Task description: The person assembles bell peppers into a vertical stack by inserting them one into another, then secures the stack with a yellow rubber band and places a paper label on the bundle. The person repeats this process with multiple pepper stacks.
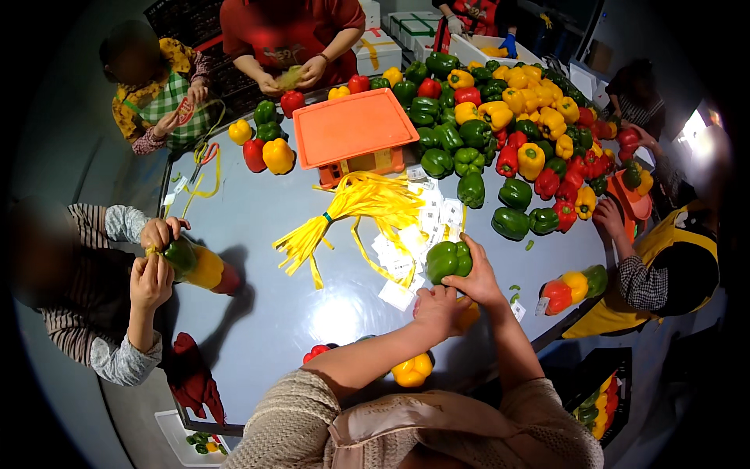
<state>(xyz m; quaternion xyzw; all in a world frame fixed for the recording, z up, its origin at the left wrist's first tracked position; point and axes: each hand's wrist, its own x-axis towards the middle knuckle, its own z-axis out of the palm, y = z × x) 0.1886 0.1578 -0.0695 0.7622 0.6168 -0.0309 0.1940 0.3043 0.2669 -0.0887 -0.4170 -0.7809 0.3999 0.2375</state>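
Note:
My right hand (483, 275) is wrapped round a green bell pepper (448, 263), held over the front middle of the table. Just below it, my left hand (440, 311) is closed, its fingers curled. A yellow bell pepper (468, 316) shows in part between that hand and my right wrist. What the left fingers grip is mostly hidden. White printed labels (400, 248) lie spread beyond my hands, beside a tied bundle of yellow mesh strips (351, 205). Close to my left forearm rest a yellow bell pepper (412, 370) and a red one (316, 352), partly covered by the arm.
An orange-topped scale (355, 129) stands at the back. Bell peppers (500, 117) are heaped at the back right. At left, a person's hands (156, 258) hold a packed set of peppers (205, 267); another set (574, 290) lies right. Scissors (208, 153) lie at the far left.

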